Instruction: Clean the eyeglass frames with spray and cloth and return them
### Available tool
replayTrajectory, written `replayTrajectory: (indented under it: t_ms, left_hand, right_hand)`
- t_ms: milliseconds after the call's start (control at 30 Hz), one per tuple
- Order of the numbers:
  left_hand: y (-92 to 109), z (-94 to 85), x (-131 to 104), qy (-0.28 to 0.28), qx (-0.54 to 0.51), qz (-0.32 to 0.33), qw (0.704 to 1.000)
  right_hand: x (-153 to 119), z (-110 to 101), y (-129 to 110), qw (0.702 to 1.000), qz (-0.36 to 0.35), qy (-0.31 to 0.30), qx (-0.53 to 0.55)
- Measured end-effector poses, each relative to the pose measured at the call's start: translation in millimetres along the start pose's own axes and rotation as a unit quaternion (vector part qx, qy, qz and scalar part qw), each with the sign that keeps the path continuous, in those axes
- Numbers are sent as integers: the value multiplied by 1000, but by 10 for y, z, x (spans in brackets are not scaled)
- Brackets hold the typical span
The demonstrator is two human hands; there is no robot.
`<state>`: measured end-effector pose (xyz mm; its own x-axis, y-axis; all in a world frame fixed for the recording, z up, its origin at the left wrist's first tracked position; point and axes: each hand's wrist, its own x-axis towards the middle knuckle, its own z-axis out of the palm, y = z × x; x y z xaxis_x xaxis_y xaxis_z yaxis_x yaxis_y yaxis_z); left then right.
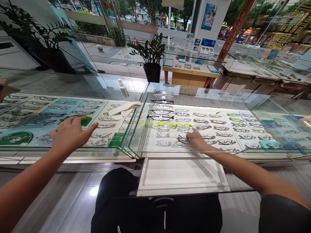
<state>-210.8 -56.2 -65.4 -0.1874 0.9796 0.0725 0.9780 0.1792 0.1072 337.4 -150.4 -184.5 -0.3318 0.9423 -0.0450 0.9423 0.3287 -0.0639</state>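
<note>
My left hand [69,132], fingers spread, is over the left glass counter top and holds nothing. My right hand [196,140] is closed, its fingertips pinched at a pair of eyeglasses [182,139] above the right counter; part of the frame is hidden behind the fingers. To the left of that hand, a column of eyeglasses runs away from me on the glass, among them a black pair [160,117] and a clear-looking pair [161,125]. More eyeglasses [225,141] lie in rows under the glass.
A white cloth [125,109] and a small spray bottle [123,88] are on the left counter. The white drawer or tray [182,174] juts out over my lap. Behind the counters stand a potted plant [153,58] and another display table [190,74].
</note>
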Motion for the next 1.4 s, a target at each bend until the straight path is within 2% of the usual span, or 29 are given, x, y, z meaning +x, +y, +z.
replayTrajectory:
  t_ms: [233, 500, 867, 1133, 1400]
  left_hand:
    - [3, 13, 18, 1, 8, -8, 1000]
    - [13, 7, 14, -7, 9, -11, 1000]
    - [18, 2, 20, -10, 10, -13, 1000]
    - [23, -24, -17, -6, 2, -7, 1000]
    - [41, -39, -20, -13, 5, -9, 1000]
  right_hand:
    - [259, 366, 229, 999, 26, 40, -11]
    - [389, 600, 308, 997, 7, 73, 13]
    - [459, 616, 314, 995, 15, 88, 36]
    - [351, 572, 228, 997, 23, 74, 15]
    - [373, 700, 247, 997, 46, 58, -2]
